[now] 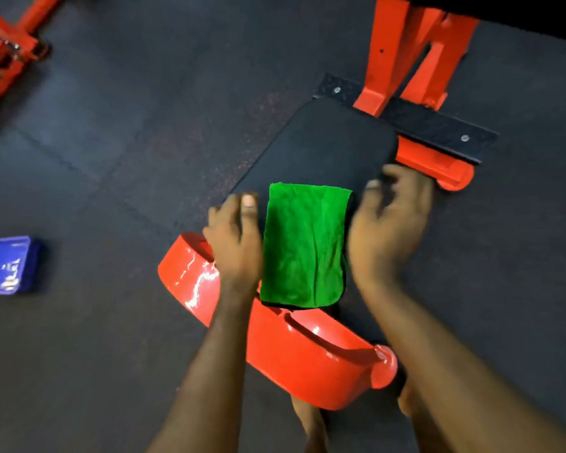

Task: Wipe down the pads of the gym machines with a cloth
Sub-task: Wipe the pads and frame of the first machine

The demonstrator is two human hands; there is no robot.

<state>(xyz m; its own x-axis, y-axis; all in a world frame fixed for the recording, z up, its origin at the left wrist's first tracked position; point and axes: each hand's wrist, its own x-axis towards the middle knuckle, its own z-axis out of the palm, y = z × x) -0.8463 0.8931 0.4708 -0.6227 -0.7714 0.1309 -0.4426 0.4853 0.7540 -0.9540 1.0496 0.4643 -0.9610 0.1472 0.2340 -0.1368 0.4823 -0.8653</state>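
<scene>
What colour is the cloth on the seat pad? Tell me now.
Plain bright green: the cloth lies on the black pad, seen best in the head view.

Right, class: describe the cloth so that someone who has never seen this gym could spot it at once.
Find the red frame on the dark floor; a black pad sits on it. On the pad's near end, between the left hand and right hand, lies the cloth. It is the only bright green thing here, folded into a rectangle.
</scene>
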